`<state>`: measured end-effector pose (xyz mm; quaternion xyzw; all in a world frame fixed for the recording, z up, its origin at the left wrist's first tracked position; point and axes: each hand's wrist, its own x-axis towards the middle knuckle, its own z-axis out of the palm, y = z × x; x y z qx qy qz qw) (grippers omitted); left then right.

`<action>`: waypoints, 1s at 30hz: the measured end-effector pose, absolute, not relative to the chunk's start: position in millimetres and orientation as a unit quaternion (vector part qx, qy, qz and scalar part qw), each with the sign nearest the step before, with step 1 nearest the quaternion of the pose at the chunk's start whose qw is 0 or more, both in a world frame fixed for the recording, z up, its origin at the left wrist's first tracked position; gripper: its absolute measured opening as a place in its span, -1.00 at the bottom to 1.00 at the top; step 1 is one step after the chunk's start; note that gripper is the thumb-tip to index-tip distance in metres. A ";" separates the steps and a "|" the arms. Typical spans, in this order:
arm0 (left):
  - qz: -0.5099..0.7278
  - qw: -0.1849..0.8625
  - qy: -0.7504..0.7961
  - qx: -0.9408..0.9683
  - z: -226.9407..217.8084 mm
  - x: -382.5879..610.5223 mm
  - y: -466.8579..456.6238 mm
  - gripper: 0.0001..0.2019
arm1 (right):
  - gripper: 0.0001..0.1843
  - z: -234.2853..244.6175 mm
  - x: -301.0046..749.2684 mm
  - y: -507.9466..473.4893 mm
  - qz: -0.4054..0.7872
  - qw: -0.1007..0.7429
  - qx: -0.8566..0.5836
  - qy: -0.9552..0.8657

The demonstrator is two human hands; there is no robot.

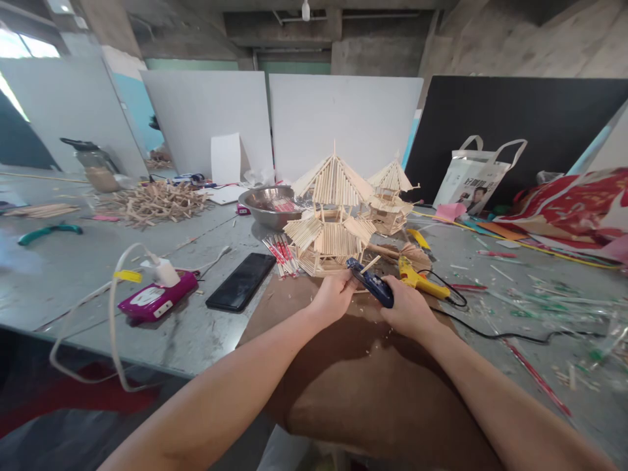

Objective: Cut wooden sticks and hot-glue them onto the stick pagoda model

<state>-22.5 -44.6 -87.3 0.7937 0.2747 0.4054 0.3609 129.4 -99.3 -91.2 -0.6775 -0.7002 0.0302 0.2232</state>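
My right hand [409, 307] is wrapped round a dark blue hand cutter [375, 286], its jaws pointing left toward my other hand. My left hand [336, 294] is closed in a pinch by the jaws. A thin wooden stick [371, 263] slants up across the cutter, in line with my left fingertips. Just beyond both hands stands a tiered pavilion model [336, 229] made of wooden sticks, with a pointed roof. Small wood bits lie on the brown board [333, 366] under my hands.
A yellow glue gun [422, 282] with a black cord lies to the right. Leftward are a black phone [241, 281] and a purple power strip [159, 297]. Behind stand a metal bowl [260, 212], a second pavilion model [390, 203] and a stick pile [154, 203].
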 end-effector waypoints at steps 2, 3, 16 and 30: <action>0.391 0.440 0.260 0.766 -84.8 -23.0 -44.5 -0.74 | -0.65 -91.8 130.4 -99.3 0.034 0.234 -0.668 -0.706; 0.378 0.484 0.258 0.746 -83.8 -23.8 -44.3 -0.73 | -0.64 -92.2 131.2 -99.1 0.036 0.240 -0.661 -0.710; 0.143 0.796 0.171 0.562 -78.2 -41.5 -38.3 -0.74 | -0.59 -94.5 136.7 -102.9 0.031 0.266 -0.597 -0.757; 0.406 0.285 0.301 0.815 -92.8 -22.4 -44.1 -0.73 | -0.74 -94.2 128.9 -97.1 0.002 0.200 -0.696 -0.690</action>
